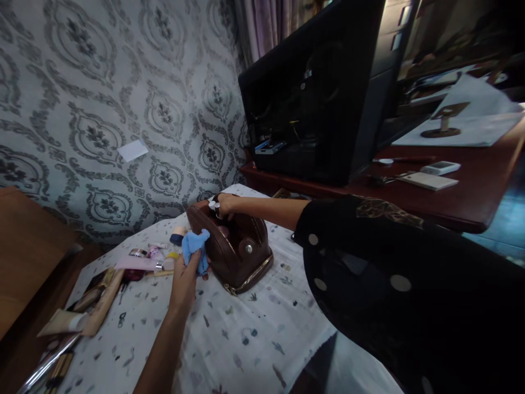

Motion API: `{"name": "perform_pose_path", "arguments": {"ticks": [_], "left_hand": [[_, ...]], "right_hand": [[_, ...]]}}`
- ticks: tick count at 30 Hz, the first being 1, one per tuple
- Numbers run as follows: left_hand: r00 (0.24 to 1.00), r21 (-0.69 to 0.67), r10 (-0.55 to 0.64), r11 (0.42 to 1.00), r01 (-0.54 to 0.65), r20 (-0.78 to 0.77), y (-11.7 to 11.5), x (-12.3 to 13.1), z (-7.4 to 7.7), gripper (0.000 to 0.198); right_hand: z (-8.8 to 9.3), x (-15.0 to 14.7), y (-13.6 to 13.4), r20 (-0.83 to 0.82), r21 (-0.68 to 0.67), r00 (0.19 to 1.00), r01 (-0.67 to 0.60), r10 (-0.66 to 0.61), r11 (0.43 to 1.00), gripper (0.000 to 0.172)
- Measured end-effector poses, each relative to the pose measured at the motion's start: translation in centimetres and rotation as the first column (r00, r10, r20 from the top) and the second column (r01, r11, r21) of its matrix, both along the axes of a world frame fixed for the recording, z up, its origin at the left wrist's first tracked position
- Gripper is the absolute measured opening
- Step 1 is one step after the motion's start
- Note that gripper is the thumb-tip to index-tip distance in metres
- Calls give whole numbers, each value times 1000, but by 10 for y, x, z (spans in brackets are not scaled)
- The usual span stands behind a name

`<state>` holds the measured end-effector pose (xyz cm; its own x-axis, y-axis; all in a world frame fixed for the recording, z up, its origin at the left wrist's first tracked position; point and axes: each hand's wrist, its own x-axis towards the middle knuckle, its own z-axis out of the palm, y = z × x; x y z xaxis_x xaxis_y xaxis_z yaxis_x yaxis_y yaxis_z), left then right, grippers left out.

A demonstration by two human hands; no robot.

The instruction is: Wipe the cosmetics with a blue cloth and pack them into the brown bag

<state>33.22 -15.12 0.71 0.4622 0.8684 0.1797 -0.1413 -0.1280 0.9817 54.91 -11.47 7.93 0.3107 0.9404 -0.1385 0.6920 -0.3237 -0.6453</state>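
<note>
An open brown handbag (250, 268) stands on the patterned white cloth, with a zip along its lower front edge and a round metal snap on its flap. My right hand (226, 204) reaches into the bag's mouth from the right; its fingers are hidden inside. Small white round pieces show beside that hand. At the bag's left side, my left hand (186, 276) is closed around a crumpled blue cloth (194, 244), which is close to the leather. I cannot tell whether cloth and bag touch.
Left of the bag lie cosmetics, including a pink tube (137, 264), a beige tube (61, 323) and several smaller items. A cardboard box (28, 246) borders the left. Behind, a dark computer case (311, 109) stands on a reddish desk (471, 202) holding small objects and papers.
</note>
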Motion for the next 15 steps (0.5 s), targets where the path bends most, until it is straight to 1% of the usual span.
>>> {"name": "perform_pose_path", "arguments": {"ticks": [3, 5, 7, 9, 11, 13, 14, 15], "left_hand": [[1000, 3, -12, 1000, 12, 2, 1, -1, 0, 45], [1000, 7, -18, 1000, 18, 0, 2, -2, -1, 44], [1000, 9, -19, 1000, 19, -4, 3, -3, -2, 43], [1000, 13, -13, 1000, 13, -15, 3, -4, -2, 43], [1000, 34, 10, 999, -9, -29, 4, -6, -1, 42], [999, 64, 35, 997, -33, -31, 5, -8, 0, 41], [999, 74, 41, 996, -39, -25, 5, -9, 0, 40], [999, 80, 48, 996, -46, -18, 7, -10, 1, 40]], "right_hand": [[9, -2, -5, 119, -65, 992, -33, 41, 997, 25], [17, -4, -12, 198, -40, 978, -53, 59, 998, 19], [27, -7, -22, 271, 16, 960, -74, 67, 997, 14], [37, -10, -38, 333, 93, 941, -98, 62, 991, 16], [44, -14, -60, 375, 187, 926, -118, 40, 975, 19], [43, -20, -87, 393, 293, 920, -133, 8, 947, 18], [39, -25, -102, 394, 357, 919, -149, -4, 922, 20], [32, -31, -116, 368, 471, 930, -181, -6, 864, 21]]}}
